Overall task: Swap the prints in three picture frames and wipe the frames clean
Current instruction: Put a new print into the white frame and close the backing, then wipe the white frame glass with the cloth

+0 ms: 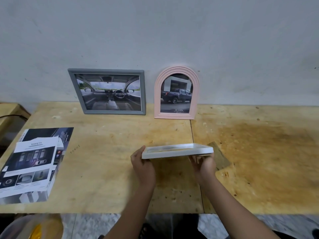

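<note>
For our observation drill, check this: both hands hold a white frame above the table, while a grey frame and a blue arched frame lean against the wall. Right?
No. The head view shows the arched frame is pink, not blue; it and the grey frame lean against the wall.

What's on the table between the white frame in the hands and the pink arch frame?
Only bare, stained table lies between the white frame and the pink frame, as the head view shows.

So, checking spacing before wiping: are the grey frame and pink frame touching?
Apart. The head view shows bare wall between the grey frame and the pink frame.
</note>
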`<state>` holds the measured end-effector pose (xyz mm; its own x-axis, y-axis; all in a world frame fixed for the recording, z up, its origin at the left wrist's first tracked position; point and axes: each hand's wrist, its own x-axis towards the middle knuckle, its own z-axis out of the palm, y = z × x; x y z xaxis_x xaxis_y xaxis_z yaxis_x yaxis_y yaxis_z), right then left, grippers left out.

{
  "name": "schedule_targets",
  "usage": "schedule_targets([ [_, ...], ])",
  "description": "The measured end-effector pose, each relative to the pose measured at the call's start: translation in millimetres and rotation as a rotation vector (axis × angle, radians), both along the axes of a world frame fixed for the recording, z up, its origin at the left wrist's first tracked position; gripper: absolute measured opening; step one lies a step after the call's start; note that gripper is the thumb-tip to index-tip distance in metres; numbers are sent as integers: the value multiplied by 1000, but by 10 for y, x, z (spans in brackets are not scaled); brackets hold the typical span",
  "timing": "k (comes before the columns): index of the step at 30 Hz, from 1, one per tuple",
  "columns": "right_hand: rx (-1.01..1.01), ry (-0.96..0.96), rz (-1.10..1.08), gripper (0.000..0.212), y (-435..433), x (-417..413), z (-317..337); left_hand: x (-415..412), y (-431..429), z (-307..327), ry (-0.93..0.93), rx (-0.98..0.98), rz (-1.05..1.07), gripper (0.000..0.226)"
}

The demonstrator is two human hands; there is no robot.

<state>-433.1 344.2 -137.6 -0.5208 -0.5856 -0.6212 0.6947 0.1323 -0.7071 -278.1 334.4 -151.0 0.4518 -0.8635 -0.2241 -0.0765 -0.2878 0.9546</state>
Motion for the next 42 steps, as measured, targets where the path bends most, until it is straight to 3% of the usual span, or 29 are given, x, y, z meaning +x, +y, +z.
schedule_targets([
  [2, 6, -145, -73, 28, 95, -23, -10, -16, 32, -6, 111, 67, -5, 34],
  [5, -15, -207, -79, 31, 225, -28, -69, 31, 91, -60, 168, 88, -33, 21],
  [12, 60, -149, -3, 21, 290, -5, -148, 273, 211, -243, 214, 126, -138, 28],
  [16, 229, 2, 97, 24, 336, -55, -215, 401, 273, -303, 392, 204, -44, 23],
  [21, 220, -30, 123, 20, 398, -115, -340, 486, 363, -396, 530, 302, -38, 24],
  [26, 306, 443, 365, 26, 483, -177, -379, 554, 490, -490, 187, 257, -370, 20],
  [30, 336, 714, 501, 31, 496, -207, -484, 559, 535, -573, -77, 210, -571, 78],
  [33, 334, 835, 563, 32, 501, -224, -505, 560, 586, -613, -346, 176, -612, 105],
  [39, 364, 1025, 641, 30, 432, -363, -566, 624, 651, -787, -522, 120, -614, 104],
  [42, 418, 1086, 552, 34, 328, -546, -555, 592, 686, -845, -569, 86, -614, 109],
])
